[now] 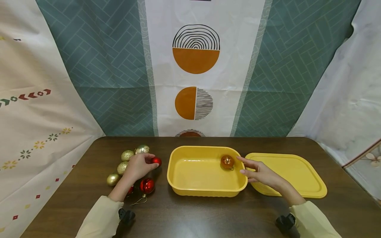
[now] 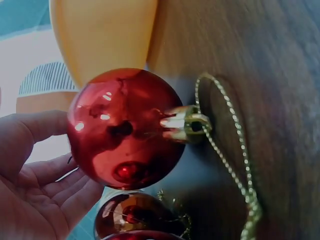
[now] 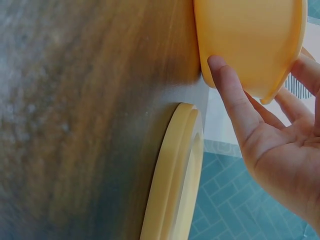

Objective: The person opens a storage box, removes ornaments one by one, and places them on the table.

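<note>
My left hand (image 1: 140,166) pinches a small red ball ornament (image 1: 156,161) between its fingertips, left of the yellow box (image 1: 205,193). In the left wrist view another shiny red ball (image 2: 125,130) with a gold cap and cord fills the front and hides my fingertips and what they hold. That ball (image 1: 147,185) lies on the table nearer to me. With my right hand (image 1: 263,173) I hold the box's right end, fingers at the rim; the right wrist view has one finger (image 3: 225,80) against the outer wall. A shiny copper ball (image 1: 227,162) lies inside, at the right.
Several gold balls (image 1: 112,179) lie left of my left hand, some glittery. A further red ball (image 1: 130,190) is partly hidden by my wrist. Right of the box lies a flat yellow lid (image 1: 290,175) on the dark wooden table (image 1: 190,218). A patterned curtain (image 1: 119,66) hangs behind.
</note>
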Demonstrator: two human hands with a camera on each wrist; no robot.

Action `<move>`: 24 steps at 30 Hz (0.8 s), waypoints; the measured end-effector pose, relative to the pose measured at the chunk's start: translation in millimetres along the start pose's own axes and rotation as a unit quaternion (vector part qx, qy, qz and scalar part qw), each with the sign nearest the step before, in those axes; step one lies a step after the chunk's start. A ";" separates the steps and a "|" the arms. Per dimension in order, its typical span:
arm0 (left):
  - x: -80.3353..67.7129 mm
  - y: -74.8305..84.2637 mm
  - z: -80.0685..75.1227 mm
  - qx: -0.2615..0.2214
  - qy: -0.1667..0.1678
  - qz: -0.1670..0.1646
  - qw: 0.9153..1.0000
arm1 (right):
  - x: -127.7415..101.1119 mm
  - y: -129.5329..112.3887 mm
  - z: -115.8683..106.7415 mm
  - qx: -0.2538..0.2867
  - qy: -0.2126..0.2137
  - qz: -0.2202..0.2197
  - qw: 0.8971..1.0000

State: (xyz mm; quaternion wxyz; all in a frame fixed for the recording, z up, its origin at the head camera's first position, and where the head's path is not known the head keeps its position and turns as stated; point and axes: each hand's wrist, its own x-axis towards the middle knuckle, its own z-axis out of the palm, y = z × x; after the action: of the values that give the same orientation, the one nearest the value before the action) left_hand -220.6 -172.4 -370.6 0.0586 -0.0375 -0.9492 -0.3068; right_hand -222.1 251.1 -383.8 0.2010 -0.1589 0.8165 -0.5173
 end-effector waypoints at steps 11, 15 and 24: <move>8.0 0.2 10.3 0.041 -0.007 0.029 0.999 | 0.8 1.7 0.0 0.001 -0.001 -0.001 1.000; 9.7 -0.9 13.4 0.056 -0.011 0.030 0.998 | 1.4 2.1 0.0 0.004 -0.002 -0.002 1.000; 11.5 -5.1 18.2 0.070 -0.019 0.033 0.997 | 1.3 1.4 -0.5 -0.003 -0.001 0.000 1.000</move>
State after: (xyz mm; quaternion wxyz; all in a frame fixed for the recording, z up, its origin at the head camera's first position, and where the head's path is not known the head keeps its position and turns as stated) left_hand -234.2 -165.5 -386.6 0.0533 -0.0707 -0.9675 -0.2370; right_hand -223.5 251.5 -385.1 0.2011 -0.1604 0.8179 -0.5146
